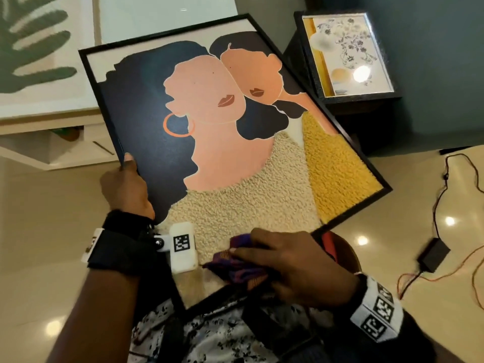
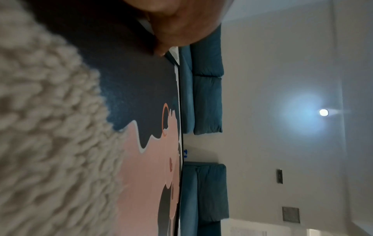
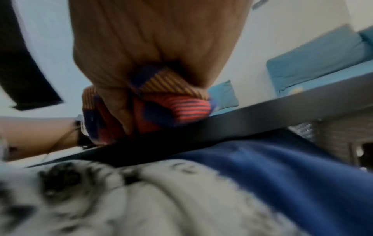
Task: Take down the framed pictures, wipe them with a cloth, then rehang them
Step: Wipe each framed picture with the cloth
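Note:
A large black-framed picture (image 1: pixel 214 121) of two faces with tufted cream and yellow patches lies tilted across my lap. My left hand (image 1: pixel 125 184) grips its left edge, thumb on the front face; the thumb (image 2: pixel 181 24) also shows in the left wrist view above the picture (image 2: pixel 141 95). My right hand (image 1: pixel 285 263) holds a bunched purple and orange striped cloth (image 1: pixel 235 268) against the cream tufted patch near the picture's bottom edge. In the right wrist view the fingers curl round the cloth (image 3: pixel 173 102) just above the black frame edge (image 3: pixel 222 124).
A second framed picture (image 1: pixel 345 51) with a floral print lies on a black side table (image 1: pixel 366 103) at the upper right. A white low table (image 1: pixel 52 119) with a leaf print stands at the left. A black box (image 1: pixel 433 255) with red wires lies on the tiled floor.

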